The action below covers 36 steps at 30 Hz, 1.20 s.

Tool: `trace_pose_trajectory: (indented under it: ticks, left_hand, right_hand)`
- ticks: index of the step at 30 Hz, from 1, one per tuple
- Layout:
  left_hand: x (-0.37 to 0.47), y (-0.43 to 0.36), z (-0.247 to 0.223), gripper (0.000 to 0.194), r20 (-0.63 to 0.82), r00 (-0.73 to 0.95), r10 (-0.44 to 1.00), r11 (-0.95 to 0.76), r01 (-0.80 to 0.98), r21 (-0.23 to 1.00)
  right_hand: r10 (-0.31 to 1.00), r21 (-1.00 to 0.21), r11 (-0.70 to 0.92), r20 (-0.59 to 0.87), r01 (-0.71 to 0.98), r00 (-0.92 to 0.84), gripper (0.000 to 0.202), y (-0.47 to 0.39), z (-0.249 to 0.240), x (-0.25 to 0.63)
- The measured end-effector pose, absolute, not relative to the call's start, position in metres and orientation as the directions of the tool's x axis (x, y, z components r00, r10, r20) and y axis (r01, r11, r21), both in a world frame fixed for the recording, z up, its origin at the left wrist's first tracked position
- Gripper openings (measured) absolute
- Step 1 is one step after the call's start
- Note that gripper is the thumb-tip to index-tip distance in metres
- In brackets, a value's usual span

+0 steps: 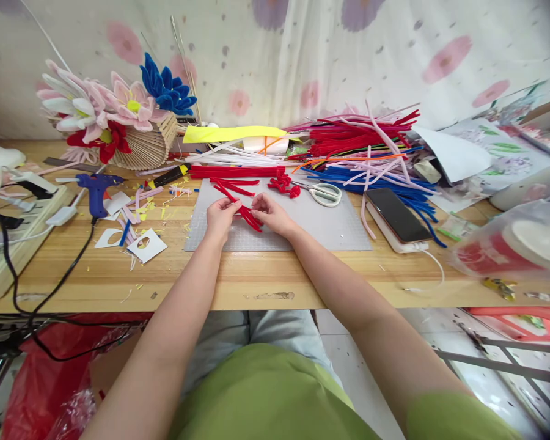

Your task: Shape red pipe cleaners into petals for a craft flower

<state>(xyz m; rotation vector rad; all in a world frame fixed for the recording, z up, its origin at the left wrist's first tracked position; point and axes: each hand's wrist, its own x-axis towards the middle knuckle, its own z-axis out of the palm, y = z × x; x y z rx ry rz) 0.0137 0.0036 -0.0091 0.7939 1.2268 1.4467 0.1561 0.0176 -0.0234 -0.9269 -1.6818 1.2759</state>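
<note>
Over the grey cutting mat (311, 235), my left hand (220, 219) pinches a small bunch of red pipe cleaners (247, 215), which slants between both hands. My right hand (272, 214) has its fingers closed at the other side of the bunch, its fingertips partly hidden. Just beyond, cut red pipe cleaner lengths (236, 183) lie on the mat. Bent red pipe cleaner pieces (284, 183) rest beside a pair of scissors (325, 194) with pale handles.
Behind the mat is a pile of red pipe cleaners (357, 137), with blue pipe cleaners (389, 186) below. A phone (396, 214) lies right. At left are a blue glue gun (96, 192), a power strip (22, 238) and pipe cleaner flowers (132, 107). A bagged cup (508, 244) stands far right.
</note>
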Motion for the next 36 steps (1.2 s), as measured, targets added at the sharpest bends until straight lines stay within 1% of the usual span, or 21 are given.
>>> trace_pose_trajectory:
  ticks: [2,5,7,10,12,14,16,17,19,21,23,25,27,28,30,32,36]
  left_hand:
    - [0.013,0.004,-0.010,0.018,-0.112,-0.266,0.957,0.044,-0.252,0.967]
    - [0.012,0.006,-0.013,0.017,-0.082,-0.276,0.958,0.029,-0.192,0.981]
    - [0.010,0.007,-0.016,0.016,-0.054,-0.297,0.953,0.011,-0.145,0.989]
    - [0.009,0.009,-0.021,0.014,-0.030,-0.344,0.938,-0.006,-0.102,0.995]
    - [0.009,0.010,-0.023,0.013,-0.037,-0.369,0.929,-0.004,-0.108,0.994]
    - [0.009,0.010,-0.024,0.012,-0.054,-0.387,0.921,0.002,-0.132,0.991]
    - [0.009,0.011,-0.022,0.013,-0.078,-0.393,0.916,0.011,-0.172,0.985]
    - [0.009,0.010,-0.021,0.015,-0.091,-0.391,0.916,0.012,-0.200,0.980]
    - [0.008,0.010,-0.017,0.017,-0.114,-0.366,0.924,0.010,-0.276,0.961]
    - [0.006,0.010,-0.012,0.019,-0.140,-0.313,0.939,0.017,-0.363,0.932]
    - [0.004,0.011,-0.008,0.020,-0.164,-0.243,0.956,0.043,-0.438,0.898]
    - [0.003,0.012,-0.007,0.020,-0.189,-0.203,0.961,0.067,-0.489,0.870]
    - [0.004,0.013,-0.006,0.020,-0.206,-0.229,0.951,0.057,-0.527,0.848]
    - [0.005,0.013,-0.006,0.021,-0.211,-0.257,0.943,0.039,-0.543,0.839]
    - [0.007,0.013,-0.006,0.024,-0.211,-0.309,0.927,-0.004,-0.572,0.820]
    - [0.009,0.013,-0.006,0.029,-0.215,-0.334,0.918,-0.030,-0.598,0.801]
    - [0.007,0.012,-0.003,0.035,-0.251,-0.344,0.905,-0.027,-0.633,0.773]
  right_hand:
    - [0.896,-0.941,0.311,0.245,0.130,-0.370,0.014,0.018,-0.023,0.156]
    - [0.866,-0.852,0.436,0.310,0.289,-0.393,0.009,0.016,-0.021,0.157]
    - [0.837,-0.751,0.518,0.345,0.410,-0.424,0.009,0.012,-0.019,0.157]
    - [0.781,-0.562,0.620,0.375,0.547,-0.500,0.006,0.006,-0.016,0.156]
    - [0.761,-0.448,0.649,0.352,0.615,-0.546,0.016,0.002,-0.015,0.153]
    - [0.763,-0.353,0.646,0.313,0.677,-0.565,0.020,0.001,-0.016,0.150]
    - [0.775,-0.289,0.630,0.295,0.721,-0.559,0.021,0.001,-0.017,0.148]
    - [0.780,-0.277,0.623,0.299,0.732,-0.551,0.021,0.001,-0.017,0.147]
    - [0.787,-0.300,0.613,0.317,0.731,-0.530,0.022,0.002,-0.017,0.147]
    - [0.789,-0.386,0.614,0.331,0.689,-0.518,0.029,0.004,-0.018,0.148]
    - [0.780,-0.517,0.620,0.328,0.590,-0.532,0.035,0.006,-0.018,0.149]
    - [0.777,-0.670,0.586,0.307,0.455,-0.549,0.037,0.007,-0.018,0.150]
    - [0.787,-0.797,0.509,0.279,0.325,-0.550,0.038,0.007,-0.018,0.150]
    - [0.796,-0.840,0.468,0.266,0.274,-0.543,0.037,0.007,-0.017,0.149]
    - [0.810,-0.892,0.405,0.248,0.201,-0.532,0.037,0.005,-0.016,0.146]
    - [0.822,-0.916,0.367,0.237,0.162,-0.518,0.038,0.004,-0.015,0.142]
    - [0.822,-0.922,0.363,0.248,0.135,-0.514,0.037,0.004,-0.015,0.136]
